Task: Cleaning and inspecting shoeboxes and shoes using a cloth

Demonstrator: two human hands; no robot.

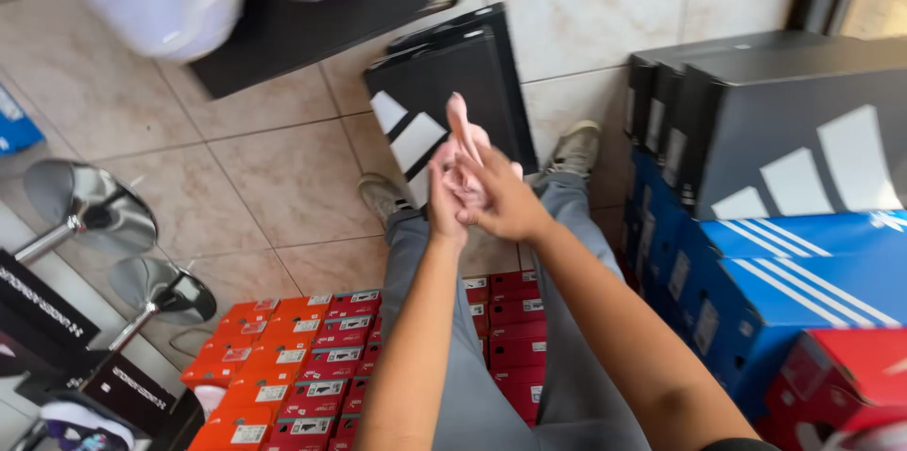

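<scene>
While both hands clasp it, the pink shoe [466,144] looks light and soft. The left hand [444,196] and right hand [505,201] are clamped round its lower end, probably the firmest hold.

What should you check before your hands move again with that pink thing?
1. Both hands on the pink item: ok, left hand and right hand meet around it.
2. What the pink item is: cannot tell, mostly hidden.
3. Feet placed: ok, both shoes flat on the tiled floor.
4. Black shoebox ahead: ok, lying flat on the floor.
5. Red shoeboxes below: ok, stacked in neat rows.
6. Blue shoeboxes at the right: ok, piled steadily.
</scene>
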